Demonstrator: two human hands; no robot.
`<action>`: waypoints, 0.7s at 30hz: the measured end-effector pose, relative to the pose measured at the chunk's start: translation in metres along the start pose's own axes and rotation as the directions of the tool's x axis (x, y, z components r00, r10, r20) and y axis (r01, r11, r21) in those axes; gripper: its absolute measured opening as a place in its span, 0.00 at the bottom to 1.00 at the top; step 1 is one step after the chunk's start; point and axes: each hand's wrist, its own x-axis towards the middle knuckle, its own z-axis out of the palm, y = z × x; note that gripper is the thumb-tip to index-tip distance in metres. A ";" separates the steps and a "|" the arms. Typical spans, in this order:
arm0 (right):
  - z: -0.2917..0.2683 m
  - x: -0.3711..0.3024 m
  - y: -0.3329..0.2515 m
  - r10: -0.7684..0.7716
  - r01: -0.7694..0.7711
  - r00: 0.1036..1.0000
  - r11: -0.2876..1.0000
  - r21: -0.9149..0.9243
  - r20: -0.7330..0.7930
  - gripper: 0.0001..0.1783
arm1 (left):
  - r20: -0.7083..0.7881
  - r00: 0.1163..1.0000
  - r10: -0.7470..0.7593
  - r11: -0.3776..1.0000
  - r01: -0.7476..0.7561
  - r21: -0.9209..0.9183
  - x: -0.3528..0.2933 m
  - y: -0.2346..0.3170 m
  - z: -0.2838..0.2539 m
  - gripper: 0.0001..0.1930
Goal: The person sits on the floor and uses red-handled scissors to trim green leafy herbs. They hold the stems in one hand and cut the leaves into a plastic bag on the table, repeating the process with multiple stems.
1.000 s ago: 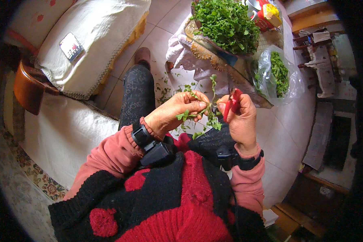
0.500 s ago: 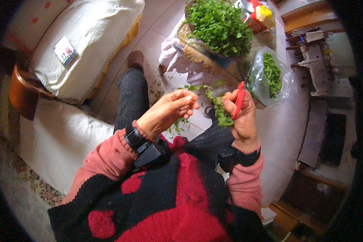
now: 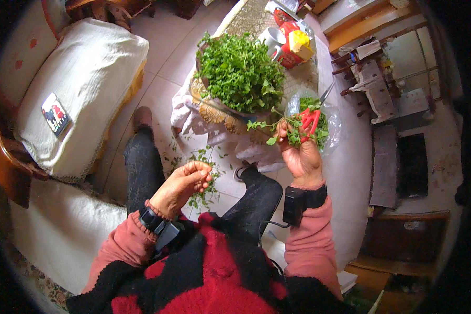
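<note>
Sprigs of leafy greens [image 3: 294,135] are held in my right hand [image 3: 304,161], together with scissors [image 3: 311,121] that have red handles. The blades point up and away, over the bag. My left hand [image 3: 182,187] is apart from it, lower and to the left, thumb and fingers pinched together. Whatever is between those fingertips, if anything, is too small to make out. Below it, cut stems and leaves [image 3: 205,198] lie scattered on the floor. A big heap of greens [image 3: 240,73] fills a container on the table, and more greens sit in a clear plastic bag [image 3: 336,137] behind my right hand.
The table [image 3: 236,23] has a patterned cover and holds a white mug [image 3: 272,37] and a red-and-yellow packet [image 3: 298,47]. At left stands a seat with a white cover [image 3: 97,57], a card-like item [image 3: 55,114] on it. Dark furniture [image 3: 403,243] lines the right side.
My right hand has turned and moved up towards the bag with the scissors and greens. My left hand has drawn down and left, away from it. The view has shifted.
</note>
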 end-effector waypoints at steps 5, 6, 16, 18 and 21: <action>0.002 0.063 -0.037 -0.345 0.278 0.936 0.844 -0.458 -0.067 0.12 | -0.037 0.999 -0.024 0.999 0.022 -0.043 0.005 0.005 -0.011 0.06; 0.003 0.080 -0.039 -0.438 0.336 0.898 0.752 -0.567 -0.050 0.11 | -0.027 0.999 -0.021 0.998 0.019 -0.052 0.006 0.006 -0.012 0.06; 0.027 0.201 0.028 -0.412 0.167 0.898 -0.003 -0.986 0.153 0.12 | -0.055 0.998 -0.025 0.996 0.020 -0.088 0.012 0.019 -0.026 0.06; 0.028 0.208 0.050 -0.347 0.165 0.917 -0.119 -0.979 0.197 0.13 | -0.056 0.998 -0.017 0.995 0.012 -0.102 0.012 0.022 -0.030 0.07; 0.027 0.211 0.065 -0.157 0.086 0.978 -0.296 -0.951 0.137 0.16 | -0.062 0.998 -0.019 0.994 0.011 -0.113 0.012 0.025 -0.034 0.07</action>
